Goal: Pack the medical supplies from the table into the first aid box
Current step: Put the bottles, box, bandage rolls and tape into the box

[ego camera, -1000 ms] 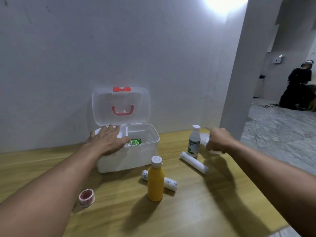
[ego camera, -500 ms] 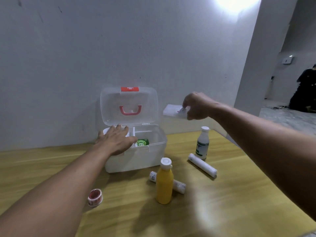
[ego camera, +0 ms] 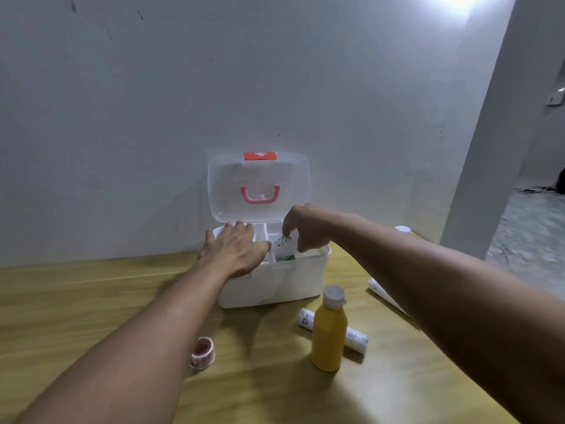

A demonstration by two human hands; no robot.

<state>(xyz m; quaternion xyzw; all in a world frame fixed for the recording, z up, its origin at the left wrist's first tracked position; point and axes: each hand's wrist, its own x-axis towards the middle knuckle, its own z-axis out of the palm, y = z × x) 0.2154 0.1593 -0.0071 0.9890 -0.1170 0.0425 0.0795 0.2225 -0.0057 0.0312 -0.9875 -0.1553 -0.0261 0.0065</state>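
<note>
1. The first aid box sits on the tabletop against the wall, its clear lid standing open; the lid carries a red tab with a white cross and a pink handle.
2. Your right hand hangs over the box's right compartment, fingers pinched narrow on a small white packet. Its print is too small to read.
3. Just below those fingers, a green item lies inside the box; its white lettering is not legible.
4. Your left hand lies flat, fingers spread wide, on the box's left side, holding nothing.
5. Nearer you than the right fingers stands a yellow bottle with a white cap; behind it lies a white roll with dark print, unreadable.
6. Near your left forearm a red-and-white tape roll rests on the tabletop.
7. Beyond your right forearm, another white roll and a white bottle cap show partly.
</note>
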